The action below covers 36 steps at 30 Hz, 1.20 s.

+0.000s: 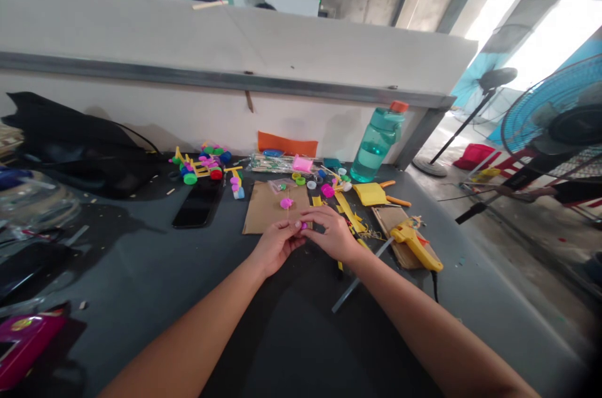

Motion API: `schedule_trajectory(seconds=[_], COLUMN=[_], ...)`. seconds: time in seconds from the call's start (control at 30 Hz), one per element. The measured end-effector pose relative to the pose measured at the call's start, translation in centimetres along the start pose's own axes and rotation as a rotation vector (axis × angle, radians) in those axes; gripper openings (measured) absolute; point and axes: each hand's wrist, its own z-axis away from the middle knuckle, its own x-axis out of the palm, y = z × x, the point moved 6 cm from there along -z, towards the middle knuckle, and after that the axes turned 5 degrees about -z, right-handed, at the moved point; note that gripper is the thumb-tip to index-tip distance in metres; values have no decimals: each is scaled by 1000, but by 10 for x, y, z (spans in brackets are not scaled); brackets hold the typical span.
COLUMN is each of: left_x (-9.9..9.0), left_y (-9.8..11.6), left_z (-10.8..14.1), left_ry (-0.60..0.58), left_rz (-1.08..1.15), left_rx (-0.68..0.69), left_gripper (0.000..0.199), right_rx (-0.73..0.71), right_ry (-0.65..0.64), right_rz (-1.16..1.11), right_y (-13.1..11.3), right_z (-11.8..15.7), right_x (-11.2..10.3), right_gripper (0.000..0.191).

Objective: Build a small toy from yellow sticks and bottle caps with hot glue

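Observation:
My left hand (277, 246) and my right hand (332, 234) meet at the near edge of a cardboard sheet (256, 207). Between their fingertips is a small purple piece (304, 225), pinched from both sides; the fingers cover much of it, so its kind is unclear. Just beyond, a pink lump (286, 203) rests on the cardboard with a thin stick by it. A small clear bag (281, 186) lies at the sheet's far edge. Yellow strips (348, 211) lie to the right of my right hand.
A yellow glue gun (414, 244) rests on cardboard at the right, its clear glue stick pointing towards me. Behind stand a teal bottle (374, 144) and orange-handled scissors (397, 200) by yellow material. A phone (192, 205), colourful stick-and-cap models (202, 165) and a black bag (79, 147) are leftward.

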Motion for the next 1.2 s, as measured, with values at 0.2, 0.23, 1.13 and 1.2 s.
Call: schedule_trajectory(seconds=[0.2,0.23,1.13,1.2], left_x=[2,2,4,4], left_y=[2,2,0,0], left_z=[0,1,1,0], left_ry=[-19,-18,-33,-32], left_rz=[17,16,-34,-39], left_rx=[18,15,18,23], left_gripper=[16,17,15,15], right_rx=[-5,2,-42,-41], right_ry=[-66,-59,-35,-42], right_rz=[-33,-32,6,9], right_y=[-5,-5,-2,-4], right_z=[-2,-2,1,1], right_x=[-1,-1,3,3], right_gripper=[23,21,21,22])
